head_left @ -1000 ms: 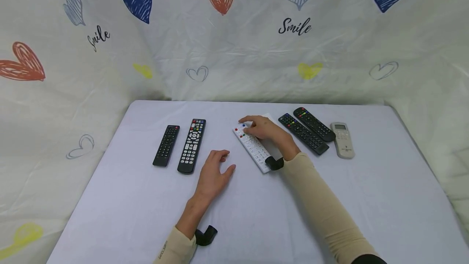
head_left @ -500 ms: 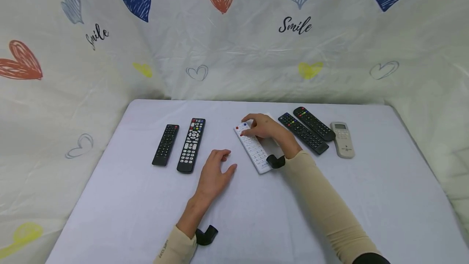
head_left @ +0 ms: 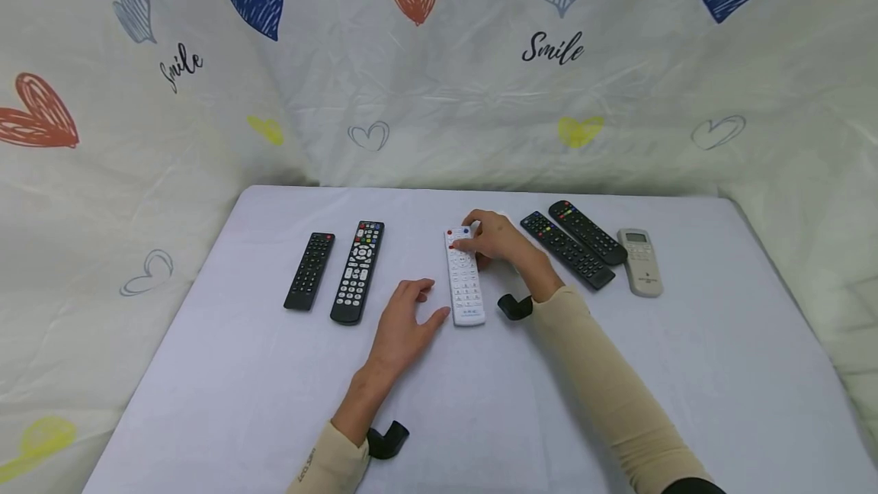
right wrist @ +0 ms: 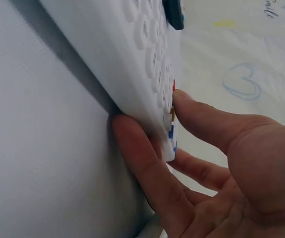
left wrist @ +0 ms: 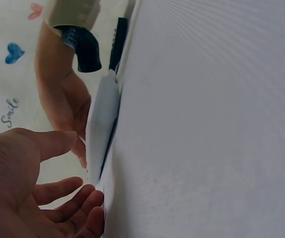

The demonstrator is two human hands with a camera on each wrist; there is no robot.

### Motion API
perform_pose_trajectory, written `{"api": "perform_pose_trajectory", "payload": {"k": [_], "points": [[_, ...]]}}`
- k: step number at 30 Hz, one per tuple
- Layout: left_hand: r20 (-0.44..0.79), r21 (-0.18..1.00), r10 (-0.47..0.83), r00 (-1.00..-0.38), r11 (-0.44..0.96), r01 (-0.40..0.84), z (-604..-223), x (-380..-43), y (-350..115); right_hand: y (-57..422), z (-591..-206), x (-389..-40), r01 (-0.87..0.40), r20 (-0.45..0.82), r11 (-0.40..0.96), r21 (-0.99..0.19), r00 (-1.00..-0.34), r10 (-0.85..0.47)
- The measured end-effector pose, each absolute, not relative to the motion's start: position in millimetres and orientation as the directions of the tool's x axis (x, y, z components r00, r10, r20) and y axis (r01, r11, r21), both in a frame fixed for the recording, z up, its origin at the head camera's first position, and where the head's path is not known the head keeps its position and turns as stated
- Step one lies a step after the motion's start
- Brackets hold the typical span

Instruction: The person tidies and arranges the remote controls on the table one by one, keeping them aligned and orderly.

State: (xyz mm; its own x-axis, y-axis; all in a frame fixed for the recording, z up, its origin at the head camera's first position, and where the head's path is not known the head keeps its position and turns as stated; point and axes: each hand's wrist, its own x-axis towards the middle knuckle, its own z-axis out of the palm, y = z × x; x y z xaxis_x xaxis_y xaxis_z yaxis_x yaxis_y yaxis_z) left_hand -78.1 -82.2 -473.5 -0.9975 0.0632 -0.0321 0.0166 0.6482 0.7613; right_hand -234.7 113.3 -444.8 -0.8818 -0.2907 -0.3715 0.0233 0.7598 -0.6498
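A white remote control (head_left: 466, 284) with small coloured buttons at its far end lies near the middle of the table, almost straight away from me. My right hand (head_left: 499, 237) pinches that far end, and in the right wrist view its thumb (right wrist: 201, 116) is on the button face while a finger (right wrist: 144, 158) reaches beneath the edge. To the left of the white remote, my left hand (head_left: 400, 330) holds nothing. Its fingers are loosely bent and the thumb tip is close to the remote's near left side; whether they touch cannot be told.
Two black remotes, a shorter one (head_left: 310, 271) and a longer one (head_left: 358, 273), lie on the left of the white table (head_left: 226, 372). Two further black remotes (head_left: 568, 250) (head_left: 588, 232) and a beige remote with a small screen (head_left: 641, 262) lie on the right.
The white remote has swung from a slant to nearly straight, its near end moving left towards my left hand. My right hand has shifted slightly right with the far end. My left hand has barely moved.
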Motion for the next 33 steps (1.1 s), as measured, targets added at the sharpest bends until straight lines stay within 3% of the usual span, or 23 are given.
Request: {"api": "perform_pose_trajectory", "payload": {"k": [11,33], "points": [[-0.058,0.742,0.118,-0.991,0.67,0.036,-475.3,-79.6,-73.9,109.7,-446.1,-229.1,0.147,-0.414,0.721,-0.677,-0.886,-0.208],[-0.08,0.749,0.149,-0.986,0.661,0.039,-476.1,-83.6,-66.9,117.3,-449.0,-225.2,0.093,-0.348,0.649,-0.755,-0.895,-0.278]]}}
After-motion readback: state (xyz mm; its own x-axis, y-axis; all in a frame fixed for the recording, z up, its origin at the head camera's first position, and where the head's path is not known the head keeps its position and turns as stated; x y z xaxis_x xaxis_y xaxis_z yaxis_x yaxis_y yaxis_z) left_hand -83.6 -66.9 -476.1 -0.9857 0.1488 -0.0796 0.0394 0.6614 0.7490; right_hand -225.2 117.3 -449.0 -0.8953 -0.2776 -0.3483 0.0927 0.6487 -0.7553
